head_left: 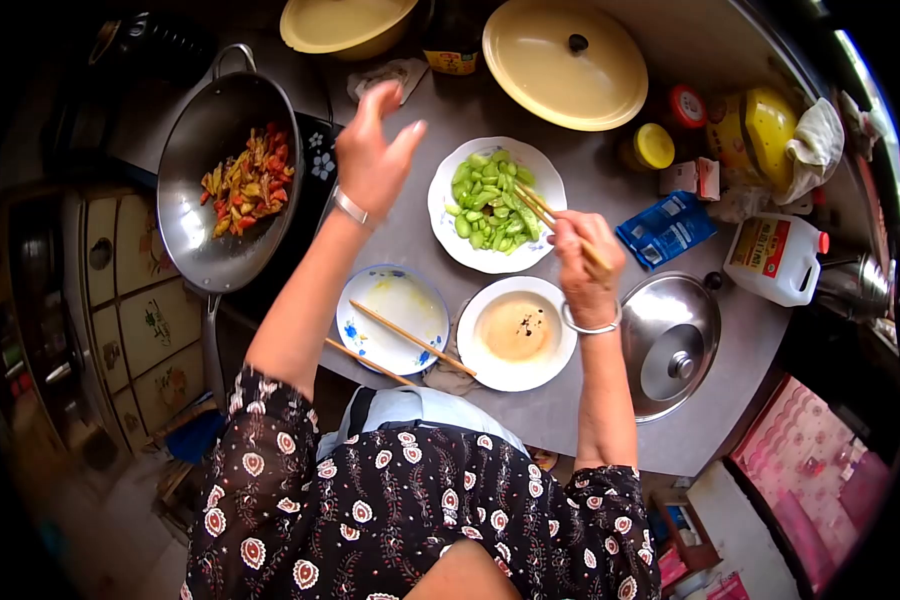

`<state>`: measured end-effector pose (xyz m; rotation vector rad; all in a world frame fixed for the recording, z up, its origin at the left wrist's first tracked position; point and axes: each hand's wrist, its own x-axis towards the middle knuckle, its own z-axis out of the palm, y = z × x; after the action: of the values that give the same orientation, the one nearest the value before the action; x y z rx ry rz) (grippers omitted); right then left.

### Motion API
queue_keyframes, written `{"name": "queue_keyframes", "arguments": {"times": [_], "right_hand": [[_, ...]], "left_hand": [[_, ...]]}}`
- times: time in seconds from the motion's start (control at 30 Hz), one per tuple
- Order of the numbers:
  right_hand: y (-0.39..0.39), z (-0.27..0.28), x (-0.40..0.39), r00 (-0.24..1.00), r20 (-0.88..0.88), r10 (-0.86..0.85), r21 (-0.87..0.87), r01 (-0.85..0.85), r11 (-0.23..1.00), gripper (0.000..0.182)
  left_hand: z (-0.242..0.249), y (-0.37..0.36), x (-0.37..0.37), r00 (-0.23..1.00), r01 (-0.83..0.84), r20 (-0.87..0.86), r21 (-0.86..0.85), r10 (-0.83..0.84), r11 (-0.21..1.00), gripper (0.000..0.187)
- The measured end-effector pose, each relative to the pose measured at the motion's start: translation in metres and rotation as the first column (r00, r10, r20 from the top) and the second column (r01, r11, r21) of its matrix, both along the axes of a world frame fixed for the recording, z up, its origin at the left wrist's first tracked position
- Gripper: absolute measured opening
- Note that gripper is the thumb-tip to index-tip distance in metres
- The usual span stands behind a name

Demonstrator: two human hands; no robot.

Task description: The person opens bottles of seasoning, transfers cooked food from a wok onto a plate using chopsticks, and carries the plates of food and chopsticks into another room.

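My right hand is closed around a pair of chopsticks. Their tips reach into the green sliced vegetables on a white scalloped plate. My left hand is raised over the counter between the wok and that plate, thumb and fingers apart, holding nothing. To its left, a wok contains a red and yellow chopped food. Closer to my body are a white plate with brown liquid and dark bits and a blue-flowered dish with a loose chopstick across it.
A glass-and-steel lid lies at the right, near a white jug and a blue packet. Along the back stand a yellow lidded pot, a yellow-capped jar and a large oil bottle. The wok's long handle points toward me.
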<state>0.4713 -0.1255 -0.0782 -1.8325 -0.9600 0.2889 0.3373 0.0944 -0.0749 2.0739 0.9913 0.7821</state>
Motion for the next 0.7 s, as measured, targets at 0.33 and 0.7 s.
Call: {"name": "queue_keyframes", "arguments": {"times": [0.33,0.7], "right_hand": [[-0.003,0.005,-0.035,0.881,-0.467,-0.076,-0.013,0.079,0.997,0.014],[0.007,-0.005,-0.039,0.893,-0.44,-0.09,-0.011,0.094,0.995,0.015]], "left_hand": [[-0.033,-0.089,-0.188,0.929,-0.207,-0.329,-0.085,0.169,0.975,0.035],[-0.07,-0.099,-0.242,0.752,-0.155,-0.655,-0.074,0.069,0.985,0.029]]}}
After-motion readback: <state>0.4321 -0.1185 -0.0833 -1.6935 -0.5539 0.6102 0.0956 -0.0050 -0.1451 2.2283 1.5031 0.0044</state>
